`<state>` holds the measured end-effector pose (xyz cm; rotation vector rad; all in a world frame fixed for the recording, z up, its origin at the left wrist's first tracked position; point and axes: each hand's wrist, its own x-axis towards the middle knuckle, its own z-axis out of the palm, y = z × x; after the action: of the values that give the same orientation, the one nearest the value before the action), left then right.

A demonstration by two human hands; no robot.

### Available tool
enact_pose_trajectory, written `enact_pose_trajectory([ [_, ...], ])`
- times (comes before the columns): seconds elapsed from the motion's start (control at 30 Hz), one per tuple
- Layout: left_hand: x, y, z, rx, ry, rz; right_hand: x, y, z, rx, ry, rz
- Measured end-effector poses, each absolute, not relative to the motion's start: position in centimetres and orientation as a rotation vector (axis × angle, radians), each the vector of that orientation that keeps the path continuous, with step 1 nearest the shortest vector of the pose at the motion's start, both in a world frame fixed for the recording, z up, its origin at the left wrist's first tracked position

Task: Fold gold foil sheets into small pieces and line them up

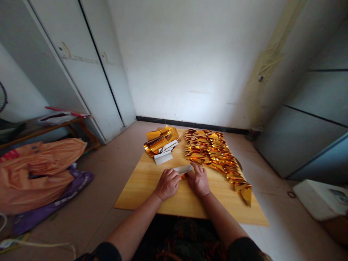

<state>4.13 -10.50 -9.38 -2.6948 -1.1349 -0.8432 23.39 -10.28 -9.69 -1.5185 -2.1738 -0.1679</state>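
Between my hands, low over the wooden board [144,188], is a sheet of gold foil paper [182,169] with its whitish back facing up and a bit of gold at its near edge. My left hand [168,184] closes on its left end with curled fingers. My right hand [199,180] grips the right end, fingers bent over it; the thumbs are partly hidden. Beyond my left hand lies a loose heap of gold foil sheets [160,141], some white side up. Rows of folded gold foil pieces [212,148] cover the board's right side, tapering toward its near right corner.
The board stands before a white wall [187,72]. Grey cabinets [78,65] rise at the left, with an orange bag [40,170] and a purple bag [54,203] on the floor. A white box [320,199] sits at the right, near a large grey appliance or cabinet [307,119].
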Motion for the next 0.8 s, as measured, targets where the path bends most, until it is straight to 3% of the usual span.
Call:
enact_pose_trajectory([
  [0.43,4.6,-10.6,-8.2,-2.487,-1.592,-0.634,23.5,-10.1,-9.8,-1.454,-2.194,-0.11],
  [0.8,4.5,-9.4,-9.6,-2.594,-1.584,-0.595,23.8,-10.6,-9.9,-1.372,-2.162,-0.149],
])
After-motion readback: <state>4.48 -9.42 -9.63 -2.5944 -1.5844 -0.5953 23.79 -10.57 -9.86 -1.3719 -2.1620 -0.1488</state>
